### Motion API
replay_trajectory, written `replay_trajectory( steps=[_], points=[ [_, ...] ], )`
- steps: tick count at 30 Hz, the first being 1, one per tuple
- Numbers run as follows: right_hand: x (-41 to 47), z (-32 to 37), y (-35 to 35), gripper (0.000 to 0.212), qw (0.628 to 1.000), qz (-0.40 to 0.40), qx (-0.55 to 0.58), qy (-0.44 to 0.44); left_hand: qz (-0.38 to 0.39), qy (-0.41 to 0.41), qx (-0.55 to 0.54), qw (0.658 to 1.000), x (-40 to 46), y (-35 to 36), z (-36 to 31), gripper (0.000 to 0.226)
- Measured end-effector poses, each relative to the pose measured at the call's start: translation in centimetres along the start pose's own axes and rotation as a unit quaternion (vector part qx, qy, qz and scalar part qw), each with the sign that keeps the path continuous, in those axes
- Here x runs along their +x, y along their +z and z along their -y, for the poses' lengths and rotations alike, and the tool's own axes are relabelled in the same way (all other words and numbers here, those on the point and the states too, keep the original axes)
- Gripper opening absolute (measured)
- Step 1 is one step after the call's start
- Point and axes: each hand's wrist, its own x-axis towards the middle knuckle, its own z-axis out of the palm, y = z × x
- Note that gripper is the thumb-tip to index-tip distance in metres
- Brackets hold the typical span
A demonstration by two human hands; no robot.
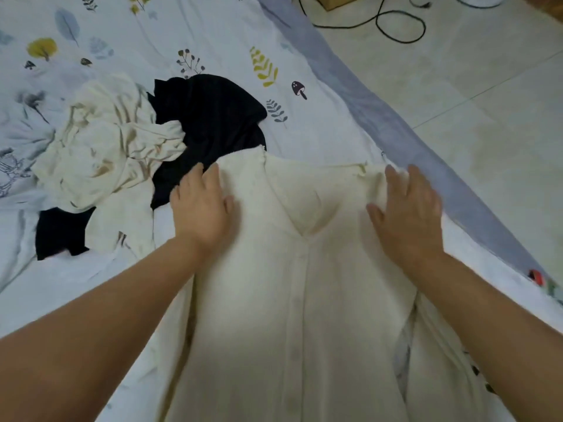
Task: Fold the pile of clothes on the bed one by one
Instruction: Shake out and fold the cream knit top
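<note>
A cream V-neck cardigan (292,284) with a button placket lies spread out front-up on the bed, collar pointing away from me. My left hand (201,208) presses flat on its left shoulder, fingers straight. My right hand (408,211) rests flat on its right shoulder near the bed's edge, fingers also straight. Behind the left hand sits the pile: a crumpled cream garment (103,141) and a black garment (210,117), with another black piece (61,233) poking out at the lower left.
The bed sheet (213,41) is white with printed leaves and mushrooms, and has a grey-blue border (380,117) along its right edge. Beyond that edge is tiled floor (487,102) with a black cable (396,25) and a cardboard box at the top.
</note>
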Motion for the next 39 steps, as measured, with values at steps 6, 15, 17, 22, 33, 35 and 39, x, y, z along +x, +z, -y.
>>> replay_trajectory(
  steps=[6,15,17,22,33,35,39],
  points=[
    [-6.9,-1.5,6.3,0.067,0.972,0.157,-0.112,-0.131,0.233,0.098,0.142,0.957,-7.9,4.6,0.6,0.063],
    [-11.7,1.7,3.6,0.059,0.984,0.154,-0.022,-0.081,0.199,0.129,0.078,0.968,-12.3,1.5,-0.1,0.055],
    [-15.3,2.0,4.3,0.056,0.99,0.114,0.007,-0.085,0.169,0.161,0.038,0.972,-15.9,1.8,0.6,0.049],
    [-22.9,1.6,7.0,0.06,0.978,0.185,-0.012,-0.096,0.071,0.105,-0.042,0.991,-21.4,1.4,4.2,0.049],
    [-26.4,9.7,4.2,0.072,0.968,0.214,0.113,-0.072,0.078,-0.254,-0.277,0.924,-19.1,-3.7,8.0,0.008],
    [-27.5,13.2,3.5,0.11,0.94,0.237,0.222,-0.102,0.094,-0.26,-0.334,0.901,-18.9,-5.5,7.1,0.005],
    [-28.7,20.3,0.7,0.089,0.898,0.251,0.34,-0.121,0.113,-0.255,-0.433,0.857,-18.7,-9.3,5.3,0.003]
  ],
)
